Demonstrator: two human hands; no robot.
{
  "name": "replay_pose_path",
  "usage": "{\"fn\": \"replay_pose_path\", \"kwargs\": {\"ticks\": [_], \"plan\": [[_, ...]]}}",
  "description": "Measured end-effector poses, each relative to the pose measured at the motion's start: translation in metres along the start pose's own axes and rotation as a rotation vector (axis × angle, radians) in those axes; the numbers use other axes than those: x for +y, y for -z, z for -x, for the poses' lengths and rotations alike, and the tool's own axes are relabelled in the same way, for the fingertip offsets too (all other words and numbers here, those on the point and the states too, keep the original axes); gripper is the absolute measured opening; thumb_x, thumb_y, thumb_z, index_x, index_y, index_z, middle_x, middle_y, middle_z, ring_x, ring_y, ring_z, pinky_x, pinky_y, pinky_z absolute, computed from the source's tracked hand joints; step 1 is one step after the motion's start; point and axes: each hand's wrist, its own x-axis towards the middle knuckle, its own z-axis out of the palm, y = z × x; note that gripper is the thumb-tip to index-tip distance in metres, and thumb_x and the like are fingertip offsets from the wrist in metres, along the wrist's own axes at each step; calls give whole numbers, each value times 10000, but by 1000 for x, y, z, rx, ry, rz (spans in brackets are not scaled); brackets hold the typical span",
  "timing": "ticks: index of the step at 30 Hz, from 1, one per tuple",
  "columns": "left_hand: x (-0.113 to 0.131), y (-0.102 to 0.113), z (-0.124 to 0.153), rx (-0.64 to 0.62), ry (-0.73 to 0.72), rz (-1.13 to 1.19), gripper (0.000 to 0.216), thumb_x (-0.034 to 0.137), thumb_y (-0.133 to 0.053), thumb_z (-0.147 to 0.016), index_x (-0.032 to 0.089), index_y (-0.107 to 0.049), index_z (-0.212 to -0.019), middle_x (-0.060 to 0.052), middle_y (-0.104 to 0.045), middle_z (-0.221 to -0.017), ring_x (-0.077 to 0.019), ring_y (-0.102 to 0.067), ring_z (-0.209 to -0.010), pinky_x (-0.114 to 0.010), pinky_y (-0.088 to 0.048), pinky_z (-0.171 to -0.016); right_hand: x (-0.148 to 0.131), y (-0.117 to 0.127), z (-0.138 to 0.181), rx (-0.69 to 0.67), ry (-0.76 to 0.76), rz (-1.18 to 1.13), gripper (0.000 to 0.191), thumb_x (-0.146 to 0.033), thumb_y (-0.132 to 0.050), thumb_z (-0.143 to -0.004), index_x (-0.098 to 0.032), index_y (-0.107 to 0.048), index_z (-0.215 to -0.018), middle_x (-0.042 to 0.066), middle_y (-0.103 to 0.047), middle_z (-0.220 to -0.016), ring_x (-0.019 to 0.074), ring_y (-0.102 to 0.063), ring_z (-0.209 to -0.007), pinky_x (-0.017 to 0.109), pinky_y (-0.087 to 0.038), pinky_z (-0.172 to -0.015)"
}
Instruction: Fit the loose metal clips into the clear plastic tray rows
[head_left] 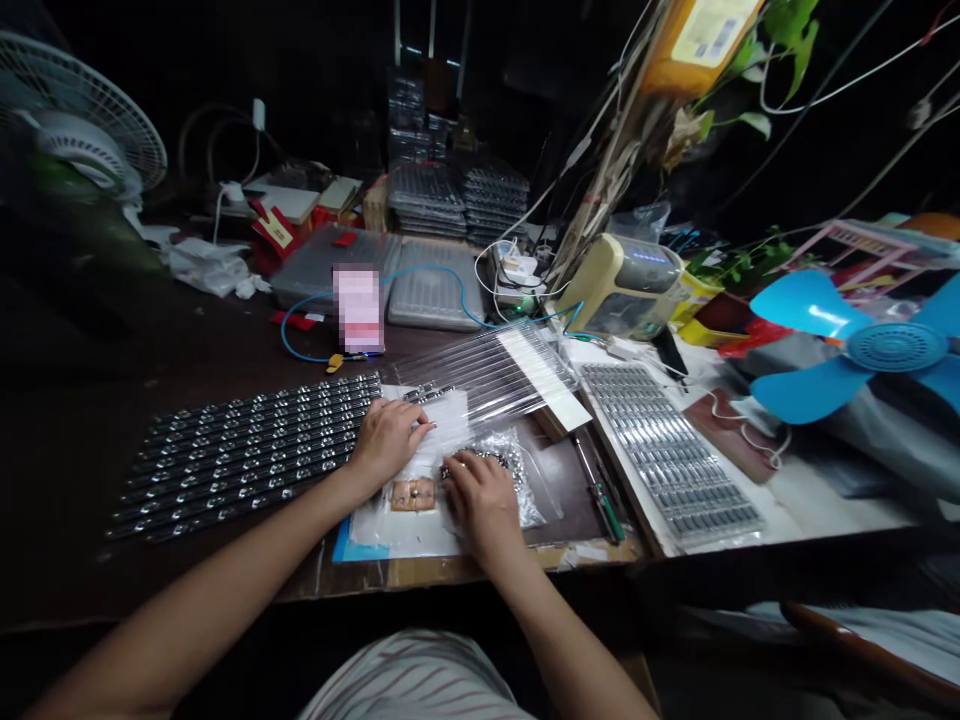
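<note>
My left hand (386,440) is closed in a pinch, with a small shiny piece (431,426) at its fingertips; its exact kind is too small to make out. My right hand (486,505) rests with curved, parted fingers on a pile of small metal parts (491,458) lying on a clear plastic bag (531,500). Between the hands lies a small wooden block (412,495) with something metal at its centre. White paper (442,542) spreads beneath. Short dark rods (426,393) lie just beyond my left hand. Left of it, long dark rods with shiny fittings (247,450) form rows.
A ribbed clear plastic tray (487,375) lies beyond my hands. Right are a green-handled screwdriver (609,515) and a filled tray (667,450). A blue fan (896,345) stands far right, a white fan (82,120) far left. A phone (358,308) and blue cable (315,358) lie behind.
</note>
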Motion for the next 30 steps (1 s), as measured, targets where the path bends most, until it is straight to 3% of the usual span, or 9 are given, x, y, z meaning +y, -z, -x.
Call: {"fn": "replay_pose_path", "kwargs": {"ticks": [5,10,19,23,30], "plan": [[-8,13,54,-42,-44,84,97,199,-551,-871,200,-642,-906,-27,-691,-866,-195,-611,-832,-339,-438,-791,24,10,9,-88,-32,63,316,-292,-680,-825,-228,-619,-1128,74,-639,-1109,244,-553,-950,352,-406,-772],[-10,0,97,40,-61,154,208,168,-459,-914,190,-650,-996,-57,-673,-928,-182,-606,-864,-312,-481,-781,20,-3,8,-18,-38,-48,73,-218,-586,-890,-221,-654,-919,35,-642,-861,179,-570,-823,290,-389,-720],[-3,-7,97,96,28,267,154,213,-530,-896,204,-679,-934,-49,-644,-856,-188,-599,-839,-329,-496,-761,22,-10,6,137,-58,-161,163,-232,-473,-940,-199,-627,-899,58,-642,-864,194,-552,-823,319,-420,-762],[3,-7,95,83,61,338,163,202,-536,-893,212,-682,-964,-42,-641,-870,-180,-605,-848,-312,-494,-764,24,-13,7,162,-36,-238,193,-189,-441,-949,-195,-618,-1027,66,-661,-920,194,-573,-861,312,-445,-782],[9,-8,95,60,31,276,152,221,-555,-886,213,-686,-964,-43,-644,-876,-182,-605,-842,-306,-487,-742,23,-13,6,134,-19,-264,165,-179,-488,-932,-206,-645,-974,56,-663,-913,184,-585,-883,297,-457,-792]]}}
